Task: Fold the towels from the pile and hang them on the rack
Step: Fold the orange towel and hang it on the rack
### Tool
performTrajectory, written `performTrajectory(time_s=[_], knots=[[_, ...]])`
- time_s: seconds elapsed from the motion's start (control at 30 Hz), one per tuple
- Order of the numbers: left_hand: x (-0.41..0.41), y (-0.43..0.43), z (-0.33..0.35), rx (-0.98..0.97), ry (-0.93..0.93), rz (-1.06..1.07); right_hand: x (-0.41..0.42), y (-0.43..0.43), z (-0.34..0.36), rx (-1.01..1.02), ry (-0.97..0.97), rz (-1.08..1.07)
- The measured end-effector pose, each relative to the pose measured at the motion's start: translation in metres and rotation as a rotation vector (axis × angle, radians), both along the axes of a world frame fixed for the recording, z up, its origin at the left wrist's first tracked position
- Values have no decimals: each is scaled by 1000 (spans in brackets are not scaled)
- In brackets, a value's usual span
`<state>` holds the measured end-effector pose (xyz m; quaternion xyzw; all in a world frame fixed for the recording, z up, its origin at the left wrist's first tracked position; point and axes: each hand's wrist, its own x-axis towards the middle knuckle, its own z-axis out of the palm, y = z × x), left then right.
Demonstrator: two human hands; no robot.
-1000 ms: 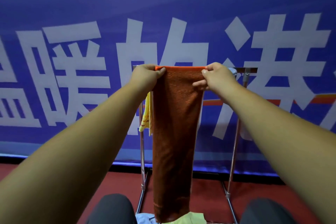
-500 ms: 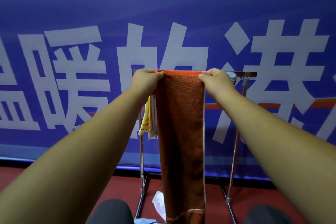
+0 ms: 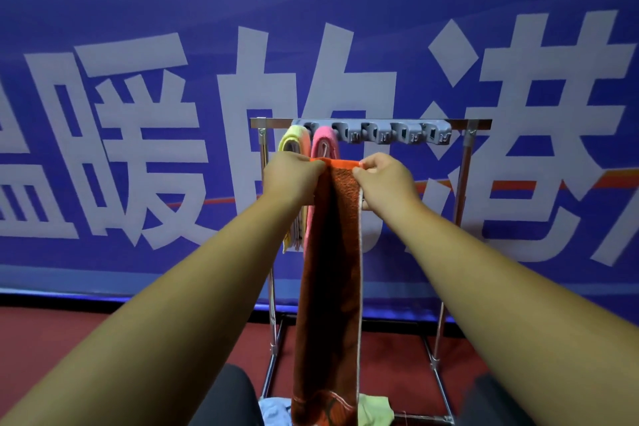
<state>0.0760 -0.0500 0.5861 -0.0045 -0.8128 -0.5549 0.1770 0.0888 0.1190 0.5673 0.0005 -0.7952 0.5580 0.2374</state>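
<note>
Head view shows both your arms stretched forward, with your hands meeting at the top edge of an orange-brown towel (image 3: 331, 252). Your left hand (image 3: 292, 180) pinches the towel's upper left corner between thumb and curled fingers. Your right hand (image 3: 387, 180) pinches the upper right corner the same way, knuckles toward you. The short top edge is drawn taut and level between the two grips.

The towel is folded into a long narrow strip and hangs straight down from your hands, with a pale border running down its right side and a darker pattern near its lower end. It hangs in front of the rack (image 3: 466, 122), its top edge below the rack's top bar and apart from it. Its lower end reaches the bottom of the view, between your dark-clad knees (image 3: 228, 398).

A gray strip of holders (image 3: 380, 133) runs along the rack's top bar. At the strip's left end a yellow-green towel (image 3: 292, 138) and a pink towel (image 3: 325, 142) hang side by side, looped over at the top; your left hand and the orange-brown towel cover much of them.

At the foot of the rack, a light blue cloth (image 3: 273, 410) shows to the left of the hanging strip and a light green cloth (image 3: 375, 410) to its right. Whether the strip touches them cannot be told. Behind the rack stands a blue banner (image 3: 138, 10) with large white characters, above a red floor (image 3: 103, 339).
</note>
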Motion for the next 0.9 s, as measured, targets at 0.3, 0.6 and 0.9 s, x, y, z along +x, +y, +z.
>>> performTrajectory(time_s=[0.3, 0.6, 0.9], knots=[[2, 19, -10, -189, 24, -140, 6, -12, -2, 178, 36, -58], [2, 23, -12, -179, -28, -293, 1, -6, -4, 122, -4, 74], [6, 12, -13, 92, 122, -280, 7, 3, -2, -329, -68, 381]])
